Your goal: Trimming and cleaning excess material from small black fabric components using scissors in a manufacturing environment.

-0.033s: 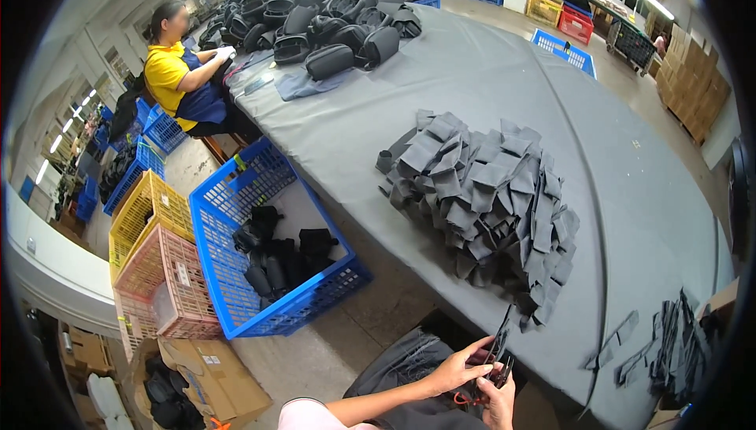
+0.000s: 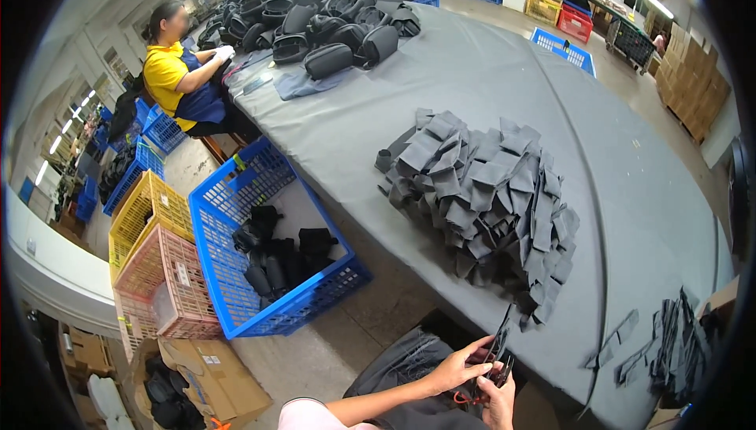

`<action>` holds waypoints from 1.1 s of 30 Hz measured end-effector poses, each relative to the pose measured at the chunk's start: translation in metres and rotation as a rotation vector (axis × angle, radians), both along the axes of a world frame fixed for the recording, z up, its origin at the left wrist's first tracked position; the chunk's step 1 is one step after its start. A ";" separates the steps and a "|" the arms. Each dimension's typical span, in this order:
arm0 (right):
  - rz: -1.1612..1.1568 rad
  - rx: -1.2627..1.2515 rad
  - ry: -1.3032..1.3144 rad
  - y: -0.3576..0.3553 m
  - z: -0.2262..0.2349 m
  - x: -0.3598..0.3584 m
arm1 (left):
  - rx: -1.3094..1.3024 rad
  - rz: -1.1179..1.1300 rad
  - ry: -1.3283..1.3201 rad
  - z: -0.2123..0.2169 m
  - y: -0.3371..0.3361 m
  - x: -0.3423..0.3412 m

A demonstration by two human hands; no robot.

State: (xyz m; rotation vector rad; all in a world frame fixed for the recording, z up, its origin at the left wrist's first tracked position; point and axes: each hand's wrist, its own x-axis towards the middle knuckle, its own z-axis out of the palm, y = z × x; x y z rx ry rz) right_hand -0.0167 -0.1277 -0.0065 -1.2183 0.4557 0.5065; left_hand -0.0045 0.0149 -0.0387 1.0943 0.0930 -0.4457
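Note:
At the table's front edge, my left hand (image 2: 465, 367) pinches a dark grey fabric strip (image 2: 502, 334) between thumb and fingers. Just below it, my right hand (image 2: 498, 400) is closed around small scissors, whose red-orange handle (image 2: 465, 398) shows beside the palm. The dark blades sit close to the strip; whether they touch it I cannot make out. Beyond my hands lies a large heap of grey fabric pieces (image 2: 480, 186) on the grey-covered table (image 2: 630, 178), its near end almost reaching the strip.
More strips (image 2: 677, 351) lie at the table's right. A blue crate (image 2: 236, 328) with black pieces stands left, next to yellow (image 2: 150, 209) and pink crates (image 2: 185, 288) and a cardboard box (image 2: 220, 383). A co-worker in yellow (image 2: 167, 72) sits by piled black cases (image 2: 329, 60).

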 end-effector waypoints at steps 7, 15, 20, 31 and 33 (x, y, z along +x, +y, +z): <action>-0.035 0.060 0.051 0.003 0.004 -0.004 | 0.083 0.003 -0.050 -0.004 -0.003 -0.003; -0.088 0.073 0.064 0.006 0.008 -0.010 | 0.374 -0.003 -0.196 0.007 -0.003 -0.004; -0.156 0.127 0.016 -0.002 0.000 -0.017 | 0.332 -0.049 -0.116 0.013 -0.007 -0.008; -0.168 0.128 -0.034 -0.017 -0.009 -0.031 | 0.344 -0.112 -0.126 0.015 -0.018 -0.016; -0.162 0.145 -0.038 -0.019 -0.009 -0.031 | 0.353 -0.117 -0.129 0.017 -0.018 -0.016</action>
